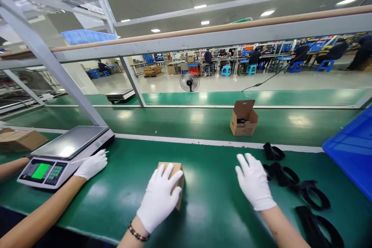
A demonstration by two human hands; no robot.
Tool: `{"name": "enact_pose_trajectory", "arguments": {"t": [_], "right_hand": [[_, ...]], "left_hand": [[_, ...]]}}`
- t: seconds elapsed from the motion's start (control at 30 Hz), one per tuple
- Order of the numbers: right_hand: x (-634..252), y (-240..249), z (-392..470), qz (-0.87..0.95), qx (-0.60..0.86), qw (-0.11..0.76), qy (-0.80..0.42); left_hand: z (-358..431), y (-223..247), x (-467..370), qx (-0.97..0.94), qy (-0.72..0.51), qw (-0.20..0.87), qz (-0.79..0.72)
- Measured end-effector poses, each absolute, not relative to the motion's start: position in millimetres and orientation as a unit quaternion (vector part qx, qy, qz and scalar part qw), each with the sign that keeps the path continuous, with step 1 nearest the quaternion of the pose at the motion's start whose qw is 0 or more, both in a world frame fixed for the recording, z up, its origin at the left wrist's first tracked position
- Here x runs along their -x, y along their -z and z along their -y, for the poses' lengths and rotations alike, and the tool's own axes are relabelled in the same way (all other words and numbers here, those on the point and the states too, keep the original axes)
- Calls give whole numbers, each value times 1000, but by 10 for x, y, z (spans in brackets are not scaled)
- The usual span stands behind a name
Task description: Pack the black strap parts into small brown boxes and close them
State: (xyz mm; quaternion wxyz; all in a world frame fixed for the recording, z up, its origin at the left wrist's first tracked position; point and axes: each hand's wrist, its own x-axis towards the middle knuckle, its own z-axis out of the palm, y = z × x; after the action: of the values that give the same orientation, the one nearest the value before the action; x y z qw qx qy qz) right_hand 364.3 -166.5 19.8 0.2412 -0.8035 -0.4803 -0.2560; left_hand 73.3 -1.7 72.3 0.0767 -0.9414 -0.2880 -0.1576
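Note:
A small closed cardboard box (179,172) sits on the green work surface in front of me. My left hand (160,195), in a white glove, lies over it with the fingers across its top and the thumb along its right side; the hand hides most of the box. To the right, my gloved right hand (253,181) hovers above the surface, fingers stretched out and holding nothing. Beside it several black ring-shaped parts with a thick block on each (283,174) lie in a row. An open cardboard box (244,126) with something dark inside stands farther back.
At left, a co-worker's gloved hand (92,164) holds a thin white stick near a weighing scale (72,141). A brown carton (20,140) lies beyond the scale. A blue bin (351,147) is at the right edge. A metal frame (186,42) crosses overhead.

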Motion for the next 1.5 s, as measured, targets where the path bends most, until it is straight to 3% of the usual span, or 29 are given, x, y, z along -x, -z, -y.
{"name": "enact_pose_trajectory", "arguments": {"t": [0.13,0.27,0.4,0.57,0.77,0.97,1.17,1.5], "right_hand": [[-4139,-54,2048,433,841,192,260],[-4142,56,2070,470,830,179,244],[-3846,37,1768,525,790,195,251],[-3651,162,1603,561,746,230,276],[-3783,276,1642,530,745,262,308],[-3801,278,1608,516,745,285,312],[-3895,234,1596,463,747,327,347],[-3702,-103,1800,499,653,418,388]], "left_hand": [[-621,-797,-462,895,110,157,402],[-845,-909,-656,864,154,200,436],[-685,-924,-1423,922,204,119,307],[-528,-891,-2556,963,140,12,231],[-609,-873,-3620,964,56,-23,261],[-823,-979,-4109,950,-19,-53,307],[-730,-1083,-3773,958,-25,-40,283],[140,-701,-1638,958,23,-61,279]]}}
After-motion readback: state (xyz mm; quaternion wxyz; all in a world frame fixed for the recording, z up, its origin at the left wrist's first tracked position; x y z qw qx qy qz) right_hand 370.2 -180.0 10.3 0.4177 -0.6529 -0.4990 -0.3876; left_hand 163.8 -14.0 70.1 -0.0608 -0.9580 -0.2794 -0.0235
